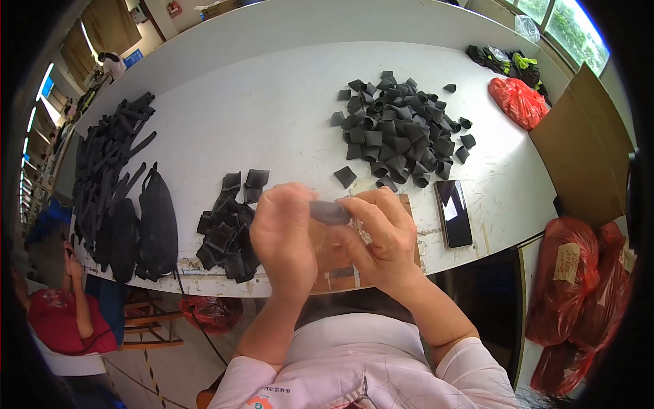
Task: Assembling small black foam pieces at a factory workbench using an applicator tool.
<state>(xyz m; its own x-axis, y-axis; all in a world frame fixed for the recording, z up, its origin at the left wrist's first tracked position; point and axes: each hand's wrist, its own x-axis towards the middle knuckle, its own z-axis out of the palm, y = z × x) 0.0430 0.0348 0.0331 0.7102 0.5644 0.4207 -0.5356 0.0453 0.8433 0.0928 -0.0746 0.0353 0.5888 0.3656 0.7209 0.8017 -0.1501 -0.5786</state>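
Over the near edge of the table, my left hand (283, 228) and my right hand (383, 232) hold a small dark grey fabric piece (330, 212) between them. The right thumb and fingers pinch its right end. My left hand, slightly blurred, closes at its left end, its fingertips partly hidden. Something clear and shiny (364, 235) shows beside the right fingers; its kind is unclear. Below the hands lies a brown board (340, 281). Left of my left hand is a pile of flat dark fabric pieces (228, 235). A large heap of short dark fabric tubes (402, 133) lies beyond my right hand.
A phone (454, 213) lies right of my right hand. Long dark strips (109, 157) and dark pouch-like pieces (157, 221) cover the left end. At the right are a red bag (518, 102), cardboard (582, 146) and red bags below (562, 279). A person (68, 317) sits at left.
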